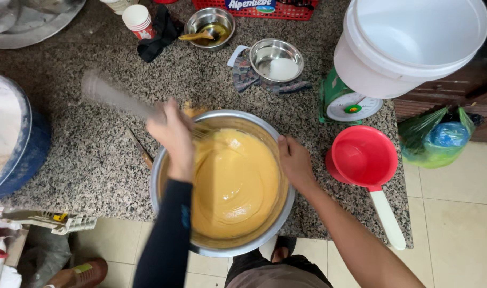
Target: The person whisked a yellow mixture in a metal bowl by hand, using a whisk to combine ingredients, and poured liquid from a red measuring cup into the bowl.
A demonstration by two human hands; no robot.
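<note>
A large steel mixing bowl [264,224] stands at the near edge of a speckled granite counter [88,160], filled with smooth yellow batter [235,184]. My left hand [174,136], in a dark sleeve, grips a whisk [115,96] whose handle is blurred and points up to the left, while its wires reach into the batter. My right hand [294,162] holds the bowl's right rim.
A red scoop with a white handle [363,157] lies right of the bowl, beside a green kitchen scale [345,104] carrying a white bucket [409,42]. Two small steel bowls [277,60] sit at the back on cloths. A blue tub [14,138] stands left; a knife [141,149] lies beside the bowl.
</note>
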